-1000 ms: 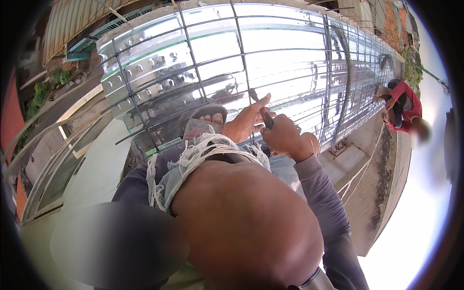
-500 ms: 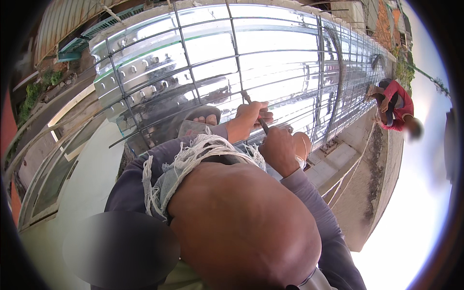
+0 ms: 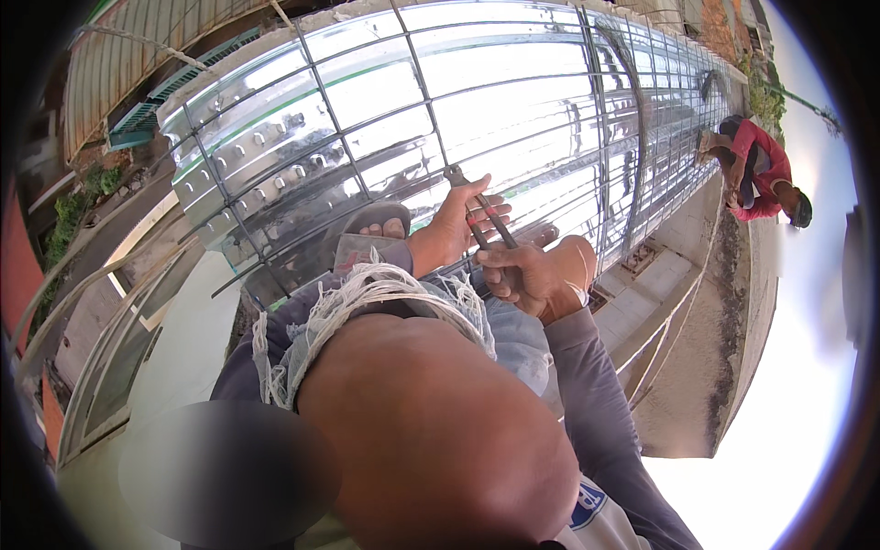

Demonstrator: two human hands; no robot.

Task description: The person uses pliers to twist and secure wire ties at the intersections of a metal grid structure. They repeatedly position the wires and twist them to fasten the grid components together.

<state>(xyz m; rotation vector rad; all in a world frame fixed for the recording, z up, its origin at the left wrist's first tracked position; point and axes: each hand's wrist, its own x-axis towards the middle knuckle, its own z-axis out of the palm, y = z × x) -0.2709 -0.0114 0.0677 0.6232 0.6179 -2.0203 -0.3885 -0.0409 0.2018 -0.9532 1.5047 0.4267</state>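
My right hand (image 3: 533, 280) is wrapped round the lower handles of a pair of pincers (image 3: 485, 227), dark metal with red bands on the handles. The two handles stand a little apart. The jaws (image 3: 453, 172) are up against a bar of the steel mesh (image 3: 417, 73). Next to the tool, my left hand (image 3: 446, 225) is open, its thumb and fingers stretched out behind and beside the handles. I cannot make out any tie wire at the jaws.
Shiny corrugated metal decking (image 3: 513, 119) lies under the mesh. My sandalled foot (image 3: 385, 223) rests there, by my bent knee (image 3: 422, 412). A co-worker in red (image 3: 761, 170) crouches at the far right. A concrete ledge (image 3: 697, 348) and a rope run along the right side.
The pincers' handles have spread apart and the tool shows more fully. My left fingers have opened out from around it. My right hand has turned. The view has shifted slightly.
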